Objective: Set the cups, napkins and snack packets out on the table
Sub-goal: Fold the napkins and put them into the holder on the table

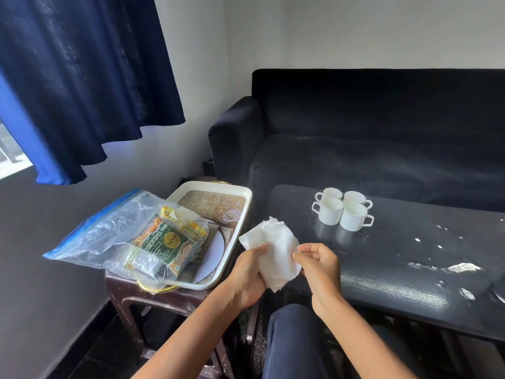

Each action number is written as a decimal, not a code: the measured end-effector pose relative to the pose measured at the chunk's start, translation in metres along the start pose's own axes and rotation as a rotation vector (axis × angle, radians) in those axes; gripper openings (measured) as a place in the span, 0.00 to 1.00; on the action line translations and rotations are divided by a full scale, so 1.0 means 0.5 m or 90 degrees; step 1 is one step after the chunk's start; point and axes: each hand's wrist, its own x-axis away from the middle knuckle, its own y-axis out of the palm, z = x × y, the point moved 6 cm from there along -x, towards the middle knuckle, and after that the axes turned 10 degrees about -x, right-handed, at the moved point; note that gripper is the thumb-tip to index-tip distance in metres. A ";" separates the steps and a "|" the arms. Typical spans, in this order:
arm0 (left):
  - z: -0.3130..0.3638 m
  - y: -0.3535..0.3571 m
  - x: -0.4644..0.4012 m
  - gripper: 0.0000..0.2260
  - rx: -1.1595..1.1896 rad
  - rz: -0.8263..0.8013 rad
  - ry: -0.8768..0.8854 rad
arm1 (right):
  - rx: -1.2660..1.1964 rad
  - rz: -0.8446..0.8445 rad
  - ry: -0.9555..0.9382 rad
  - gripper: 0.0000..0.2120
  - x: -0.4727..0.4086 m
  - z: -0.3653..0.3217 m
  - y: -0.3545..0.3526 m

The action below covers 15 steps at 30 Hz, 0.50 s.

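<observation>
1. Daylight spills in at the far left, past the blue curtain (68,86), which glows at its edge.
2. The room sits dim; the black sofa (369,127) swallows detail.
3. Soft glare streaks the dark table (396,274).
4. Straight lines bow toward the edges.

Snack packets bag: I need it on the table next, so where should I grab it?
Probably the clear plastic bag at its loose blue zip edge, from the left: that end lies flat and empty, while the snack packets weigh down the end on the tray.
</observation>
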 end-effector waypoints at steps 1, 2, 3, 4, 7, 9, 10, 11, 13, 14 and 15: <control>0.002 0.001 0.001 0.11 0.004 0.003 0.000 | 0.010 0.006 -0.007 0.07 -0.002 -0.001 -0.003; 0.003 0.002 0.002 0.11 0.008 0.005 0.001 | 0.020 0.010 -0.012 0.07 -0.005 -0.001 -0.006; 0.005 0.003 0.003 0.11 0.008 0.005 0.003 | 0.031 0.007 -0.010 0.09 -0.008 -0.001 -0.007; 0.004 0.004 0.003 0.11 0.006 0.002 0.003 | 0.040 -0.003 -0.003 0.12 -0.011 -0.001 -0.008; 0.000 0.005 0.000 0.11 -0.015 -0.010 -0.001 | 0.055 -0.090 0.044 0.18 -0.013 -0.005 0.006; -0.003 0.007 -0.002 0.12 -0.044 -0.021 0.000 | 0.085 -0.175 0.073 0.15 -0.012 -0.010 0.020; -0.004 0.007 -0.002 0.11 -0.060 -0.024 0.001 | 0.097 -0.212 0.085 0.14 -0.013 -0.010 0.024; -0.003 0.008 -0.002 0.11 -0.075 -0.026 0.004 | 0.110 -0.239 0.093 0.13 -0.014 -0.012 0.026; -0.001 0.008 0.000 0.10 -0.109 -0.019 0.016 | 0.149 -0.266 0.088 0.08 -0.016 -0.018 0.023; 0.001 0.006 0.001 0.09 -0.131 -0.008 0.025 | 0.170 -0.268 0.079 0.05 -0.018 -0.022 0.019; 0.003 0.004 0.002 0.09 -0.152 0.005 0.033 | 0.188 -0.265 0.068 0.02 -0.020 -0.027 0.014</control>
